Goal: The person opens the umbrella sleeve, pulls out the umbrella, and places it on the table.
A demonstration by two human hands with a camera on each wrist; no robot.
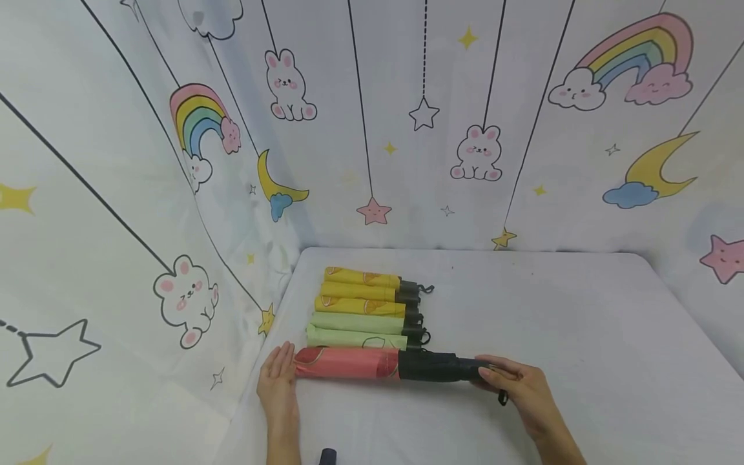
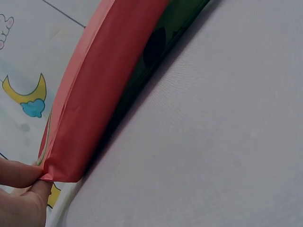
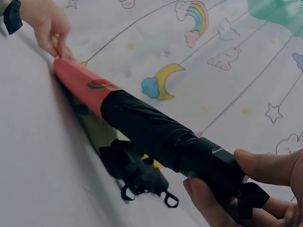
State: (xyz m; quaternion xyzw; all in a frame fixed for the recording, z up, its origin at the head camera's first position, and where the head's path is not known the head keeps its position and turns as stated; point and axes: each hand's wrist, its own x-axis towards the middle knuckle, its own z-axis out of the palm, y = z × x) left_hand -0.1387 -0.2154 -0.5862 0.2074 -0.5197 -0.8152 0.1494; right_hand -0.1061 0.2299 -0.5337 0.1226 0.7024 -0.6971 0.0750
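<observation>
A long folded umbrella with a coral-red fabric sleeve and a black handle end (image 1: 391, 364) lies crosswise between two bare hands, over a table covered in smooth white cloth (image 1: 581, 336). The left hand (image 1: 278, 373) pinches the tip of the sleeve between thumb and fingers, at the umbrella's left end. The right hand (image 1: 516, 381) grasps the opposite end, its thumb and fingers around the smooth black cylindrical handle (image 1: 469, 369); a short black strap (image 1: 503, 397) hangs there.

The coral-red sleeve (image 1: 347, 363), printed with darker red patches edged in green, encases the left part of the umbrella. A wrinkled black fabric section (image 1: 427, 366) extends from the sleeve's right edge to the handle; how far the umbrella reaches inside the sleeve is hidden.

Just beyond the umbrella, two pale green fabric-covered rolls with black ends (image 1: 354, 322) lie side by side, parallel to it. Farther beyond it are three yellow fabric-covered rolls printed with orange slices (image 1: 357, 291), their black ends also pointing right. On the umbrella's near side is a dark, blunt-ended object (image 1: 328, 456), mostly out of view. Behind everything beyond the umbrella hangs a white fabric backdrop with rainbows, rabbits and stars (image 1: 418, 168).
</observation>
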